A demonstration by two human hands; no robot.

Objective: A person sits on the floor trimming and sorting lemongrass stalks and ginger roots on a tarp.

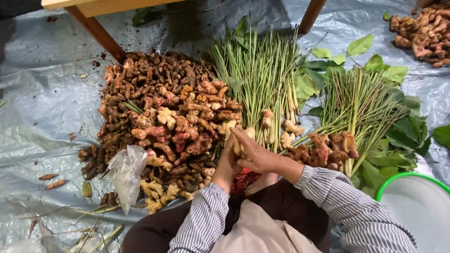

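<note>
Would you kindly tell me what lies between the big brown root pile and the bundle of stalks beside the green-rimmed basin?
In the head view, between the root pile and that bundle, another bundle of green stalks lies.

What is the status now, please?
Left hand and right hand both closed on one pale root piece. Ginger pile just beyond. Lemongrass bundle behind; nothing blocks.

Occluded / cropped items
Root piece [237,148] mostly covered by right hand [255,154]; green-rimmed basin [398,180] and far ginger pile [424,33] cut by frame edge.
</note>
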